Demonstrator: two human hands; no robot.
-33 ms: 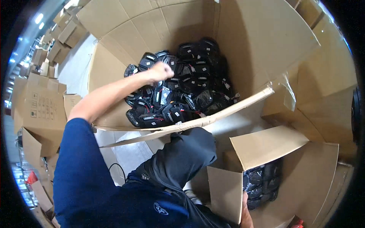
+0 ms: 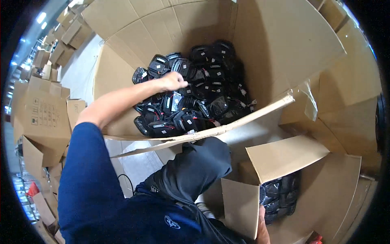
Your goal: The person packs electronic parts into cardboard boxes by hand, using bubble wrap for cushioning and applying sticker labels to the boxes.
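My left hand reaches into a large, tall cardboard box. Its fingers are curled together just above a pile of black plastic-cased devices; whatever they grip, if anything, is hidden. Some of these cases have white labels, red wires and clear plastic wrap. At the lower right, my right hand is at the near side of a smaller open carton. It grips the carton's edge beside a raised flap, which hides part of the fingers. Inside that carton lie more black wrapped pieces.
The big box's near wall bows between my body and the pile. A strip of clear tape hangs from its right corner. Other cartons stand at the left, and tall cardboard is at the right. My bent knee is against the front.
My left hand has moved slightly right and down toward the black devices, its fingers now pointing to the right. My right hand stays at the smaller carton.
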